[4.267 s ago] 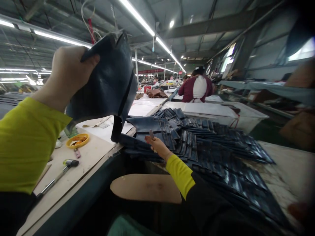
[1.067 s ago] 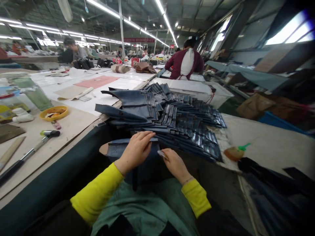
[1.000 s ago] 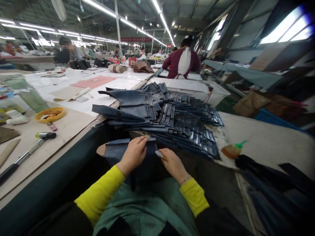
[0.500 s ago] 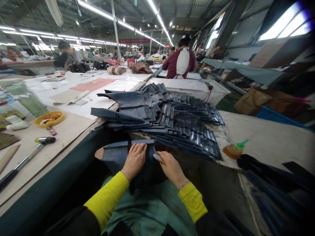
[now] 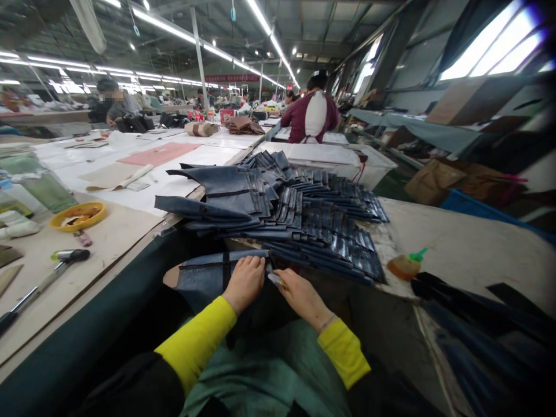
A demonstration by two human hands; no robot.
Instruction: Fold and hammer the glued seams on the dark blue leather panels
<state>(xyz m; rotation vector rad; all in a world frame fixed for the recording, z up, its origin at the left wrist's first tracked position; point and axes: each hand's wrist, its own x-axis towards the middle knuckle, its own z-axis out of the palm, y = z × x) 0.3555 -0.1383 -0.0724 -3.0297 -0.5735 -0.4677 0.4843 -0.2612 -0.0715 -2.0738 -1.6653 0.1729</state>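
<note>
A dark blue leather piece [image 5: 204,275] with a black strip across it and a tan left end lies low in front of me, over my green apron. My left hand [image 5: 245,282] is closed on its right part, fingers curled near the top edge. At that right end, my right hand [image 5: 302,294] grips a small tool with a pale, flat, rounded tip [image 5: 275,279], which points at the leather's corner. Most of the tool's handle is hidden in my fingers. Just beyond both hands lies a large heap of similar folded dark blue leather pieces [image 5: 278,200].
To the left a hammer [image 5: 65,258] and a yellow dish [image 5: 78,216] lie on the table. A glue bottle with green nozzle [image 5: 407,264] stands on the right, near more dark leather pieces [image 5: 473,324]. A person in a maroon top [image 5: 313,113] sits ahead, facing away.
My left hand has slid right along the leather and its fingers have curled in near the right end. The tool stays close to that corner. The view has shifted slightly.
</note>
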